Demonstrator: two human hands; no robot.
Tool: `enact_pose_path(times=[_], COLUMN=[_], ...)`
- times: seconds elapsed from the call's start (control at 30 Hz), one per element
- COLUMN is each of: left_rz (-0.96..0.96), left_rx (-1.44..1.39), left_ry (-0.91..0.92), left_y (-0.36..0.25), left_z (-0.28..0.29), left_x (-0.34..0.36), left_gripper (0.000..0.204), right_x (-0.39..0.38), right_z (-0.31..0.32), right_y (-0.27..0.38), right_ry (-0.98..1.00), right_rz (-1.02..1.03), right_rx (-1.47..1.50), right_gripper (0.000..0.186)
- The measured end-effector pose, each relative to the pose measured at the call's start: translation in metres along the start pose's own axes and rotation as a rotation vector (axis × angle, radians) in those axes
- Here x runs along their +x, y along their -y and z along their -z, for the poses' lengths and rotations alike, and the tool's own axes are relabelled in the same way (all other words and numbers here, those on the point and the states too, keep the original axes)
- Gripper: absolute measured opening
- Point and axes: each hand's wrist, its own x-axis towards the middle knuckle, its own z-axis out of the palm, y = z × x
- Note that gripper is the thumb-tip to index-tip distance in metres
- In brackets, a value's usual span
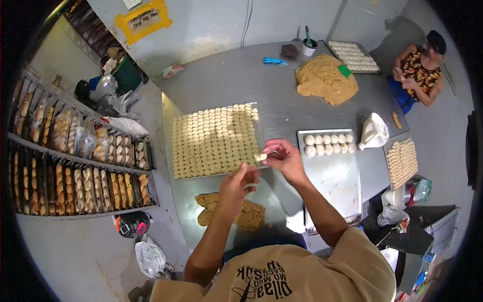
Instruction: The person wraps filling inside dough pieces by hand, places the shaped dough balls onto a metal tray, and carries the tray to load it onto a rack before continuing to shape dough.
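My right hand (285,160) pinches a small pale dough piece (260,157) at the right edge of a large tray of dough pieces (216,141), set in tight rows. Just below that tray's edge is my left hand (239,184), its fingers apart and nothing seen in them. Under my left forearm, a flattened brown mass of dough or filling (251,215) lies on the table, partly covered by the arm. To the right of my right hand, a metal baking tray (334,186) carries two rows of round white dough balls (328,144) at its far end.
A big tan dough mound (322,80) with a green scraper (344,70) sits at the back. Right of the baking tray are a white cloth bag (374,132) and another filled tray (401,162). A person (420,75) sits far right. Bread racks (80,151) stand left.
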Motion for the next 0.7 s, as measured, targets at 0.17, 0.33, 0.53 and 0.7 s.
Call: enact_pose_path(times=[0.17, 0.33, 0.53, 0.7], left_rz=[-0.288, -0.304, -0.322, -0.190], left_rx=[0.039, 0.084, 0.174, 0.163], left_ry=[0.153, 0.198, 0.216, 0.122], left_y=[0.019, 0.043, 0.102, 0.140], left_z=[-0.029, -0.039, -0.017, 0.056], left_x=[-0.032, -0.072, -0.084, -0.087], left_gripper=[0.022, 0.018, 0.024, 0.024], right_x=[-0.083, -0.134, -0.176, -0.191], right_z=[-0.014, -0.010, -0.017, -0.001], right_y=[0.045, 0.044, -0.004, -0.063], right_ry=[0.069, -0.028, -0.126, 0.004], right_rz=[0.127, -0.066, -0.157, -0.253], right_rx=[-0.099, -0.067, -0.094, 0.038], right_gripper=[0.055, 0.037, 0.028, 0.030])
